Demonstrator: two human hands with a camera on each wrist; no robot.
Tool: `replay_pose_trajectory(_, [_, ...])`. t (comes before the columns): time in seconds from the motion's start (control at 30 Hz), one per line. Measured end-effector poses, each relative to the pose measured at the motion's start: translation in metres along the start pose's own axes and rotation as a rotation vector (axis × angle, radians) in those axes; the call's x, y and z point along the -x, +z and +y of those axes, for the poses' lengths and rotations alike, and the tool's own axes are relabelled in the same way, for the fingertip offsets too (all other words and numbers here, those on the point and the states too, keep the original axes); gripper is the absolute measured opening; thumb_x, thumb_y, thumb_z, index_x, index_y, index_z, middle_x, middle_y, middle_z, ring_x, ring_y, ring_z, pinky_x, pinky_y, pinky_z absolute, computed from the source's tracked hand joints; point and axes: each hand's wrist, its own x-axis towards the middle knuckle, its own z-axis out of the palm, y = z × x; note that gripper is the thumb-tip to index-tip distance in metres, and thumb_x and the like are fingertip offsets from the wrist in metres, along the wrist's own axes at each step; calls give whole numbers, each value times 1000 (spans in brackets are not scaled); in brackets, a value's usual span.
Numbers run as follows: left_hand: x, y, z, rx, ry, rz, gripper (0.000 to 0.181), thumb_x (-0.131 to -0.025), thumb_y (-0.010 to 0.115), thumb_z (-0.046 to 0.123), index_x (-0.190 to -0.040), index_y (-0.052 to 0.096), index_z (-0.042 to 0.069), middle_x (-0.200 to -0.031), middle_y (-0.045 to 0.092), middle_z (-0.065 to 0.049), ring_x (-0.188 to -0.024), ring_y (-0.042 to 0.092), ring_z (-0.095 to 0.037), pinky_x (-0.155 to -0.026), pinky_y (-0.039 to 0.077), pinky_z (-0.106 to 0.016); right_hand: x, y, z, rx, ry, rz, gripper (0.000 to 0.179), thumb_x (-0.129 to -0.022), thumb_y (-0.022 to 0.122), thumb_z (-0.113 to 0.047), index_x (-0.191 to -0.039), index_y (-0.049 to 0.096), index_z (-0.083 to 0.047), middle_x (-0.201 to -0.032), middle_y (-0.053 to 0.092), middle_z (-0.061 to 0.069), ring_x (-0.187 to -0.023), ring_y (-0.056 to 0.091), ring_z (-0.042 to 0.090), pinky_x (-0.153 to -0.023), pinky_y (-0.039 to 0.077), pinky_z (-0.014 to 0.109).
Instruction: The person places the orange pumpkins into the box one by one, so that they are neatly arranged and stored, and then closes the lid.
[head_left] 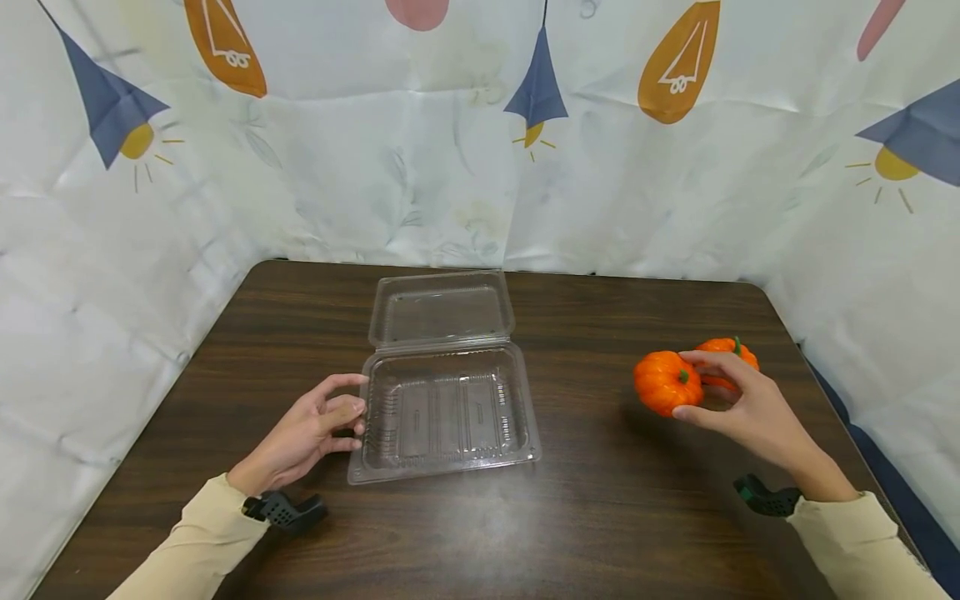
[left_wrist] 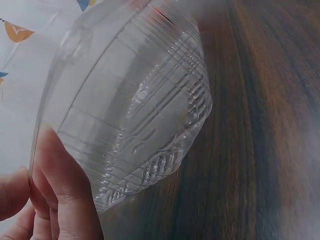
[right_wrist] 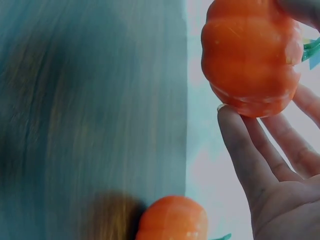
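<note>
A clear plastic clamshell container (head_left: 444, 470) stands in the middle of the table, its lid (head_left: 442, 310) folded back toward the wall. My left hand (head_left: 311, 433) pinches the container's left rim between thumb and fingers; the left wrist view shows the ribbed wall (left_wrist: 150, 110) close up. On the right, my right hand (head_left: 742, 408) grips a small orange pumpkin (head_left: 662, 385) with a green stem, raised above the table, thumb on one side and fingers on the other. Behind that hand a second orange pumpkin (head_left: 750, 360) rests on the table, partly covered by the fingers.
The dark wood-grain table (head_left: 570, 517) reaches back to a white curtain (head_left: 337, 183) printed with lamps and bulbs, which hangs on three sides. Each wrist wears a black strap device (head_left: 285, 510). Between container and pumpkins lies bare wood.
</note>
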Motion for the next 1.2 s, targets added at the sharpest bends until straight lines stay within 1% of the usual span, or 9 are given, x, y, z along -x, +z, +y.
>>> replay_pose_trajectory(0.13, [-5, 3, 0, 2, 0, -11, 41, -109, 54, 17, -146, 37, 16, -97, 64, 10, -85, 64, -7, -77, 63, -28, -6, 5, -5, -18, -16, -2, 69, -84, 87, -13, -145, 56, -15, -133, 54, -19, -113, 56, -14, -94, 47, 0])
replay_pose_trajectory(0.27, [-11, 7, 0, 8, -8, -13, 42, -108, 55, 18, -146, 36, 15, -96, 64, 10, -85, 64, -6, -77, 63, -29, -13, 10, -11, -13, -17, -6, 68, -84, 87, -15, -145, 56, -15, -133, 54, -18, -112, 56, -12, -94, 48, 1])
replay_pose_trajectory(0.33, [-15, 9, 0, 9, -10, -16, 43, -108, 56, 18, -146, 36, 14, -96, 63, 9, -84, 63, -7, -76, 62, -29, -17, 12, -15, -2, -10, -6, 68, -85, 87, -18, -145, 56, -16, -133, 55, -14, -111, 57, -11, -94, 47, 1])
replay_pose_trajectory(0.43, [-21, 12, 0, 5, -15, -17, 45, -108, 57, 20, -146, 35, 13, -95, 63, 9, -84, 63, -7, -77, 62, -29, -23, 15, -19, 1, 1, -13, 67, -85, 87, -21, -145, 56, -18, -134, 57, -6, -110, 58, -11, -95, 47, 1])
replay_pose_trajectory(0.53, [-26, 15, 1, 1, -21, -18, 47, -107, 58, 20, -147, 35, 13, -94, 63, 9, -83, 63, -7, -77, 63, -29, -30, 19, -25, -25, 10, -20, 67, -85, 87, -21, -145, 55, -19, -135, 58, 2, -112, 58, -14, -95, 46, 1])
replay_pose_trajectory(0.6, [-29, 17, 1, -1, -26, -20, 47, -107, 58, 20, -147, 35, 13, -94, 63, 9, -83, 63, -7, -77, 63, -29, -34, 22, -28, -46, 6, -27, 68, -85, 87, -20, -145, 55, -18, -136, 58, 5, -113, 57, -16, -96, 46, 1])
replay_pose_trajectory(0.77, [-36, 22, 2, 13, -34, -32, 48, -107, 59, 20, -148, 35, 13, -93, 63, 9, -82, 63, -7, -76, 63, -28, -44, 32, -36, -86, -22, -32, 68, -84, 87, -18, -144, 55, -16, -138, 57, 5, -115, 57, -15, -96, 47, 2])
replay_pose_trajectory(0.97, [-44, 27, 1, 18, -33, -42, 52, -107, 58, 21, -151, 32, 11, -91, 63, 8, -82, 63, -7, -76, 63, -29, -53, 42, -46, -95, -58, -30, 68, -83, 89, -18, -143, 57, -20, -138, 59, 2, -117, 56, -10, -97, 48, 3])
replay_pose_trajectory(1.2, [-52, 34, 0, 32, -46, -54, 54, -106, 59, 21, -153, 32, 11, -92, 64, 8, -82, 64, -7, -78, 63, -29, -61, 54, -58, -110, -50, -51, 68, -82, 89, -21, -142, 58, -24, -137, 60, -1, -117, 57, -6, -97, 50, 7])
